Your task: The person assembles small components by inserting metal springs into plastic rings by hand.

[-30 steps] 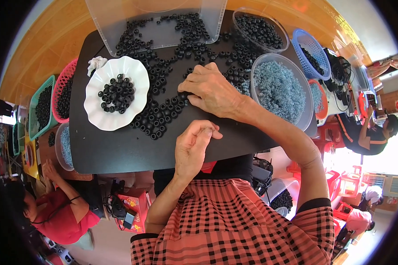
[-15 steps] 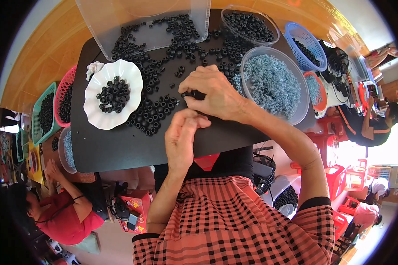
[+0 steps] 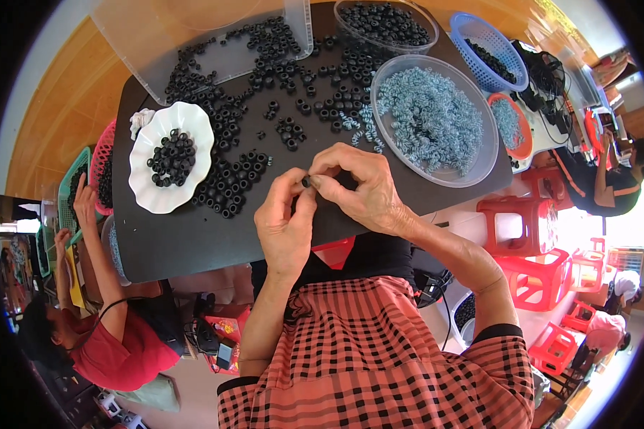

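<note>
In front of me, just above the table's near part, my left hand [image 3: 285, 223] pinches a small black barrel-shaped plastic part [image 3: 306, 181] between thumb and forefinger. My right hand [image 3: 366, 187] meets it there, thumb and forefinger pressed together at the same part; whether a spring sits between them is hidden. Hollow black parts [image 3: 227, 187] are heaped left of my hands, beside a scalloped white plate [image 3: 142, 191] of round black pieces. A clear round tub [image 3: 485, 154] of small bluish coil springs [image 3: 429, 118] stands to the right, with some springs spilled by its rim.
At the back of the dark table [image 3: 164, 247], a clear bin [image 3: 136, 43] lies tipped with black parts spilling out, next to a clear bowl [image 3: 386, 32] of more. A blue basket [image 3: 479, 36] stands far right. Co-workers sit on both sides; red stools [image 3: 533, 275] stand at right.
My right hand has come back toward me from the black parts and now meets my left hand at a black part. The co-worker at left has reached forward.
</note>
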Motion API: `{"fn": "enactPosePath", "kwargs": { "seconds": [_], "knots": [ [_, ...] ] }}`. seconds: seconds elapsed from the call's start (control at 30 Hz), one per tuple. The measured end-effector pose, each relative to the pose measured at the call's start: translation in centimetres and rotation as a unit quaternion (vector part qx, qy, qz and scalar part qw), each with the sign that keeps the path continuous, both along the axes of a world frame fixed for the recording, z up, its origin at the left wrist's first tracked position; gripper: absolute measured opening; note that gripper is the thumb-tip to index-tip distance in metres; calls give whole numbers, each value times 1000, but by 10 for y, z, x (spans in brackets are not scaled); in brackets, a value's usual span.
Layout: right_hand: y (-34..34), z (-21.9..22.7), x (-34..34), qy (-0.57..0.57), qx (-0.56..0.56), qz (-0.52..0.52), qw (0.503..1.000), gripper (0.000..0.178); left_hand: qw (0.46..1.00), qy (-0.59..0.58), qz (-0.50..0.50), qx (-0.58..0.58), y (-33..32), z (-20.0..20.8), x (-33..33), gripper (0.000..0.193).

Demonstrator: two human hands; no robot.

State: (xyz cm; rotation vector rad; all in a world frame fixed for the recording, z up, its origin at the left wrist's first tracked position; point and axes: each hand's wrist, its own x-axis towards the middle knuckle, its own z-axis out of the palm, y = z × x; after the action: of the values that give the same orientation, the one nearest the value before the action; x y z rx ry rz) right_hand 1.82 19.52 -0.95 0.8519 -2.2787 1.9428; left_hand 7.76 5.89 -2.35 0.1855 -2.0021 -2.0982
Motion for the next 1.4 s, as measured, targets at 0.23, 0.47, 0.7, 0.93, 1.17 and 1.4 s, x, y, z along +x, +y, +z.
{"fn": "enactPosePath", "kwargs": {
  "seconds": [0.23,0.47,0.7,0.93,1.17,1.4],
  "knots": [
    [7,-7,-1,-172,-41,52,983,6,998,46,-1,-38,3,0,0,21],
    [5,-6,-2,-175,-51,76,980,2,996,42,-32,72,-5,-5,5,22],
    [-29,7,-29,62,90,59,992,6,994,-16,-50,101,-8,5,18,22],
    [-54,-3,-50,281,300,68,909,20,993,7,-29,116,-14,-4,20,19],
    [-56,-7,-56,294,304,59,905,16,996,3,-36,85,-17,-8,18,18],
    [-59,-7,-58,337,275,79,897,12,997,-6,-24,74,-13,-1,17,19]
  ]
}}
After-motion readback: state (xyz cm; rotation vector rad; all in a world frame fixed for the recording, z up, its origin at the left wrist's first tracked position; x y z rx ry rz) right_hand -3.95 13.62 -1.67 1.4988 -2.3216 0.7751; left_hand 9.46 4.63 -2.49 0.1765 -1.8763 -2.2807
